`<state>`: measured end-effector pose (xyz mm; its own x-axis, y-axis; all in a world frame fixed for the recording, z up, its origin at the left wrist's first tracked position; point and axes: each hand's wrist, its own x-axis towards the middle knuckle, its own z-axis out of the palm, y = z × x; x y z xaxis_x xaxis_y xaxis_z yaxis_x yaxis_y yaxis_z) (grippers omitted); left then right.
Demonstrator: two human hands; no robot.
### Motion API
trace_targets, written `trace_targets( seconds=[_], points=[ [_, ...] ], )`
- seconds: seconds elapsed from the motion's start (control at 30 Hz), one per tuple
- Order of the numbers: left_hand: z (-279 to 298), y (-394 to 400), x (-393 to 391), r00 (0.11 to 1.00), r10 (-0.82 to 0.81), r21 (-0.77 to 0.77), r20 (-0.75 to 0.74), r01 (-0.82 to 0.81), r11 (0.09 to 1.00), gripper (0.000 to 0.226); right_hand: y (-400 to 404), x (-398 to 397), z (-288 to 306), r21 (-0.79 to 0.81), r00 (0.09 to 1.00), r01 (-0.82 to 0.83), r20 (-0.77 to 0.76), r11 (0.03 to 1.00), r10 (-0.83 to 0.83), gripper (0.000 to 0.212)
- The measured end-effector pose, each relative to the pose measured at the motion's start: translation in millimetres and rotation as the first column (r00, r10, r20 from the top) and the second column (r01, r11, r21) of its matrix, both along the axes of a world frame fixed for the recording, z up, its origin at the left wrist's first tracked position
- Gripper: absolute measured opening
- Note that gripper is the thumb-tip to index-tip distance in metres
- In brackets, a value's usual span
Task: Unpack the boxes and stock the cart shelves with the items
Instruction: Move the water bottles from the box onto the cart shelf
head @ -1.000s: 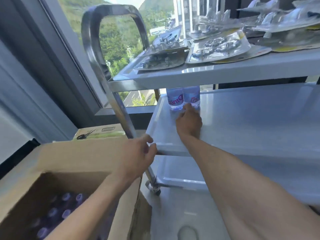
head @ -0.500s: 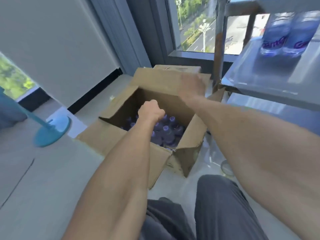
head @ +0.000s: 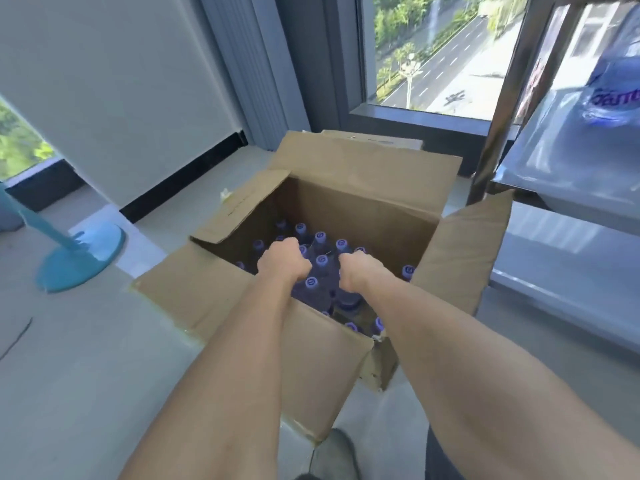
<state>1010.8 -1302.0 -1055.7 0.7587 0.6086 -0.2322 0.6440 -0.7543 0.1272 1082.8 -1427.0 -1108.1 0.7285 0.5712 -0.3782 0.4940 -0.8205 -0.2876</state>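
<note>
Both hands are reaching into the one open cardboard box at frame centre: left hand and right hand, fingers curled down among a dozen-odd purple-capped bottles; what they are gripping, can't tell.

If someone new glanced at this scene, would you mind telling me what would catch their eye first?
Two bare forearms reach down the middle of the view, the left hand and right hand lowered among the purple-capped water bottles that fill the open brown cardboard box on the floor. To the right stands the steel cart shelf with a purple-labelled bottle already on it. A turquoise round stand base lies at far left.
</note>
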Motion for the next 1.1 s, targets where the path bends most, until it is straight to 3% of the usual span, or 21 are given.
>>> trace_targets(
  seconds=[0.3, 0.43, 0.57, 0.73, 0.87, 1.0, 1.07, 1.1],
  points=[
    [-38, 23, 1, 0.983, -0.102, -0.044, -0.153, 0.096, 0.994, 0.04, 23, 10, -67, 0.054, 0.991, 0.097, -0.094, 0.994, -0.092, 0.039],
    [-37, 25, 16, 0.988, -0.097, -0.084, -0.117, 0.088, 0.993, 0.039, 31, 13, -76, 0.03, 0.981, 0.195, -0.022, 0.98, -0.194, 0.06],
    [-48, 22, 27, 0.995, -0.055, -0.122, -0.081, 0.045, 0.992, 0.04, 33, 19, -84, 0.036, 0.984, 0.175, -0.033, 0.984, -0.174, 0.038],
    [-49, 20, 25, 0.999, 0.029, -0.234, 0.023, -0.023, 0.972, 0.037, 28, 14, -87, 0.104, 0.964, 0.261, 0.016, 0.96, -0.264, 0.039],
    [-35, 32, 21, 0.986, 0.121, -0.328, 0.117, -0.077, 0.941, 0.031, 19, 26, -71, 0.264, 0.908, 0.416, -0.073, 0.87, -0.412, 0.024],
    [-20, 35, 14, 0.947, 0.276, -0.41, 0.162, -0.19, 0.892, 0.027, 8, 49, -19, 0.514, 0.881, 0.472, -0.243, 0.716, -0.406, 0.025],
    [-12, 30, 12, 0.847, 0.49, -0.545, 0.204, -0.318, 0.776, 0.032, 1, 58, 17, 0.627, 0.838, 0.539, -0.333, 0.563, -0.431, 0.025],
    [-6, 23, 10, 0.751, 0.628, -0.641, 0.206, -0.382, 0.666, 0.036, -3, 61, 37, 0.672, 0.812, 0.571, -0.38, 0.472, -0.442, 0.023]
  ],
)
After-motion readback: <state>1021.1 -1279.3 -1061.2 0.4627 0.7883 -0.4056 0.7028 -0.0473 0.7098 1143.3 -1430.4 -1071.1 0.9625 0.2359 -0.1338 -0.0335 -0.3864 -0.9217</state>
